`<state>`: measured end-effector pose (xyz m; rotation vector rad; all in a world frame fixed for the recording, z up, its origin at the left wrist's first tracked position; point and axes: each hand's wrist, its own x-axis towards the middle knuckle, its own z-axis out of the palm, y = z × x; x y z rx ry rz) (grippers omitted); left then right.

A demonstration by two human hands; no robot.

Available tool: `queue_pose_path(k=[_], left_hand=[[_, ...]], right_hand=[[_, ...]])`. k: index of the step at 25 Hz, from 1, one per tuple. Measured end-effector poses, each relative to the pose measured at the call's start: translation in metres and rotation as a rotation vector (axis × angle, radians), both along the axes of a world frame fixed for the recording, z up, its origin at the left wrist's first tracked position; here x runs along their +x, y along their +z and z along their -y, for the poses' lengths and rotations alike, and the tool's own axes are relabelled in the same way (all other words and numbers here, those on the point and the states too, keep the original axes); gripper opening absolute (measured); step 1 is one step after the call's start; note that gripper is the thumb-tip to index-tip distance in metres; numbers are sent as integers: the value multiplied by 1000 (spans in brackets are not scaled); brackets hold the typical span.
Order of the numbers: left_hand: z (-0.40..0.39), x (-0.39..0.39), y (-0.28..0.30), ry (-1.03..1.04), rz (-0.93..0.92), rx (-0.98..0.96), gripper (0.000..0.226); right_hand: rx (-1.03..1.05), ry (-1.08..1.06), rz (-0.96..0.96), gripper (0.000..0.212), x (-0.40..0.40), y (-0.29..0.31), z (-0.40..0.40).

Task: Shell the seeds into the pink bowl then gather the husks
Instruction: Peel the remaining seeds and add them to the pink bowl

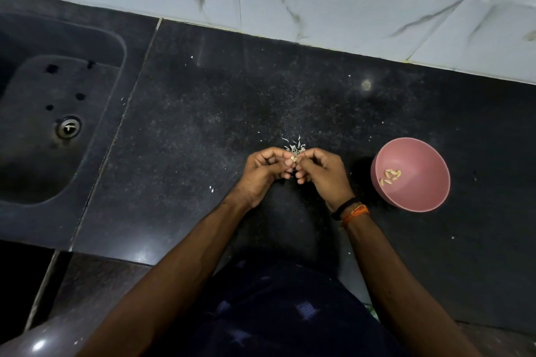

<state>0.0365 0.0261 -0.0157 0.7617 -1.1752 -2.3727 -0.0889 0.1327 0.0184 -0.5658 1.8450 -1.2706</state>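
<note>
Just below the frame's centre, both hands are brought together fingertip to fingertip: the left hand (265, 172) and right hand (322, 172) are each curled, and a single pale seed (293, 158) is pinched between them, well, as far as can be made out at that size. Its long axis can't really be told, too small and half covered by fingers. It's probably feather-light and brittle, so it's best gripped at the narrow edges and cracked gently, or the kernel gets crushed. Right behind the fingertips, a small heap of husks (294, 145) is scattered on the dark counter (203, 113), thin and easily blown about. To the right of centre, the pink bowl (426, 191) is parked, with a few shelled seeds (390, 176) lying inside, pointed every which way.
</note>
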Motion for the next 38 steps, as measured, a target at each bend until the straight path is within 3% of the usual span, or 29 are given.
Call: queue_pose_path(k=[12,19,25,29,33,38], left_hand=[[3,1,4,-16,4,146,16],[4,0,7,9,45,164,18],[4,0,7,24,63,170,22],[4,0,5,31,75,187,20],[4,-1,6,37,89,198,18],[4,-1,7,38,89,206,17]], right_hand=[[64,39,-266,9,-4,6,0],[119,149,-435,27,-8,6,1],[164,154,-650,7,-6,15,1],[188,154,-651,9,-10,13,0],[118,204,-601,29,-9,12,0],[26,183,-547,25,-5,15,2]])
